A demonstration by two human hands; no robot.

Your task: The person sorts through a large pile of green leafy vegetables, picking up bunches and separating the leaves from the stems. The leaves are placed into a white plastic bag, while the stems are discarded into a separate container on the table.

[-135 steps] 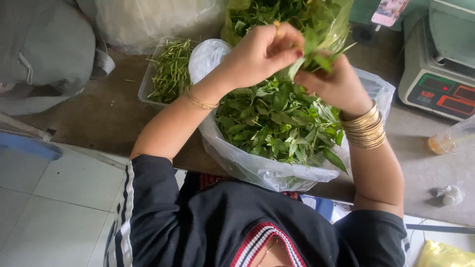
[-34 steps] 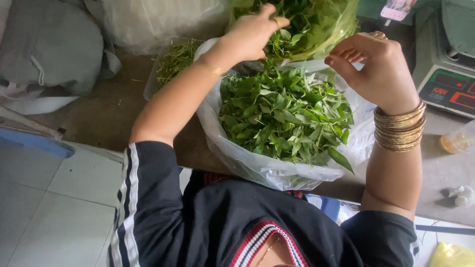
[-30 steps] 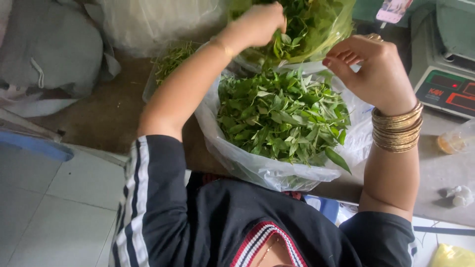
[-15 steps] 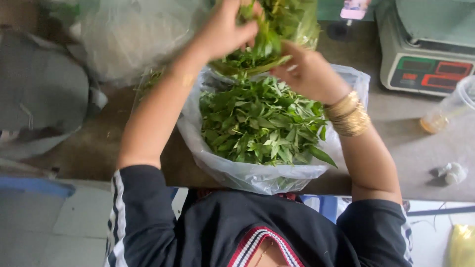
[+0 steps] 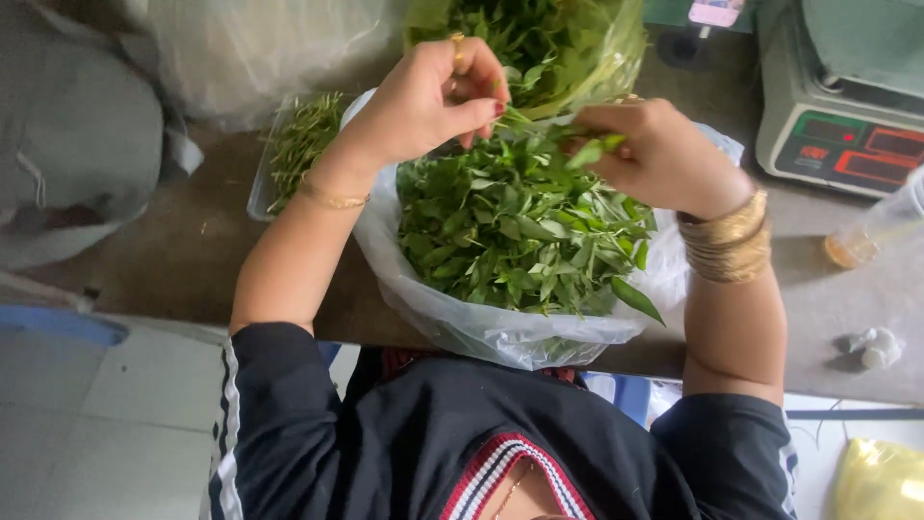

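Now our left hand (image 5: pixel 428 96) and right hand (image 5: pixel 659 154) are both pinched shut on one leafy sprig (image 5: pixel 544 135) above the plastic bag of greens (image 5: pixel 520 231) on the table (image 5: pixel 192 250) — light, limp, bruisable, we'd judge — best gripped by its stem.

Both hands (image 5: pixel 539 125) pinch a sprig (image 5: pixel 544 130) — over bagged leaves (image 5: pixel 520 231).

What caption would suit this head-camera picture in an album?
Both hands, left hand and right hand, pinch a leafy sprig above a plastic bag of greens.
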